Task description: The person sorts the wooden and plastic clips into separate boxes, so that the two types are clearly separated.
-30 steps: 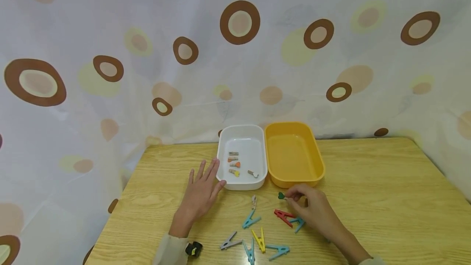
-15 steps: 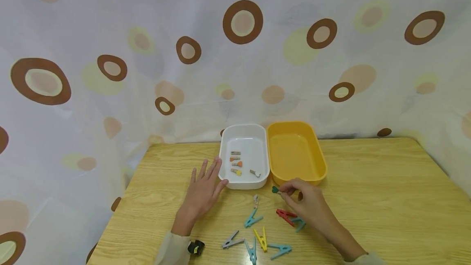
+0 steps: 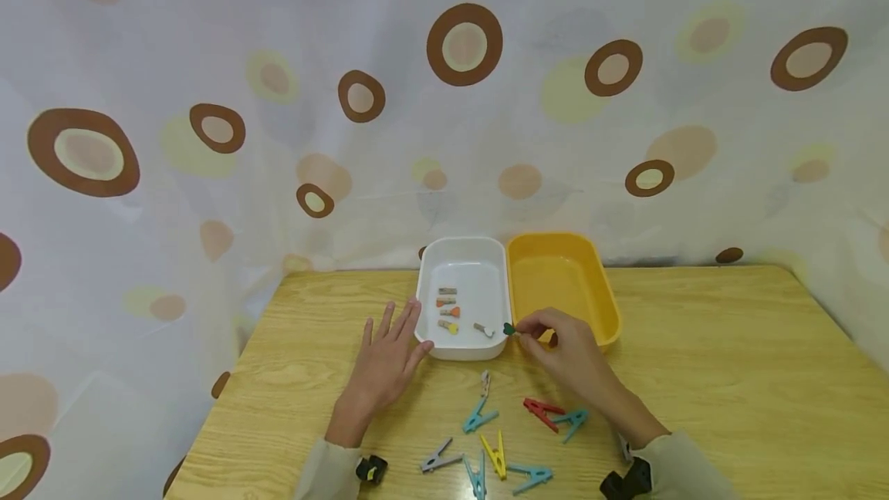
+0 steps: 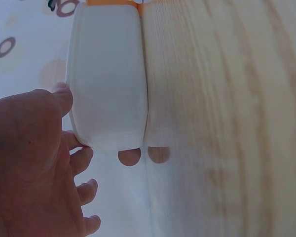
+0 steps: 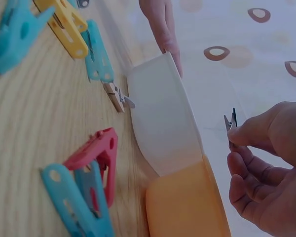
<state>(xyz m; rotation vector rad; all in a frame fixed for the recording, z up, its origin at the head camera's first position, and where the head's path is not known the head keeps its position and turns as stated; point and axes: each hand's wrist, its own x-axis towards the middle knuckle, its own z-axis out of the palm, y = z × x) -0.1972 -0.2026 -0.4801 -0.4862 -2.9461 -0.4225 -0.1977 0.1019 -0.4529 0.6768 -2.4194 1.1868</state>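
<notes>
bringing in the pinched green-heart clothespin (image 3: 509,329), the right hand (image 3: 571,347) had reached the near right corner of the white tray (image 3: 458,354), closer to the wooden clothespins (image 3: 450,312) inside; the left hand (image 3: 383,367), fingers apart, touched its left edge

- In the head view, your right fingers (image 3: 539,318) cover part of the green heart clip (image 3: 509,329).
- A grey thing (image 3: 624,450), half hidden near your right sleeve (image 3: 684,469), shows too little to name.
- Your left wrist view crops the yellow tray (image 4: 112,2); the white tray (image 4: 108,74) hides its own inside.
- In your right wrist view, the left blue clothespin (image 5: 10,44) is blurred; the lower blue clothespin (image 5: 59,190) runs off the bottom.
</notes>
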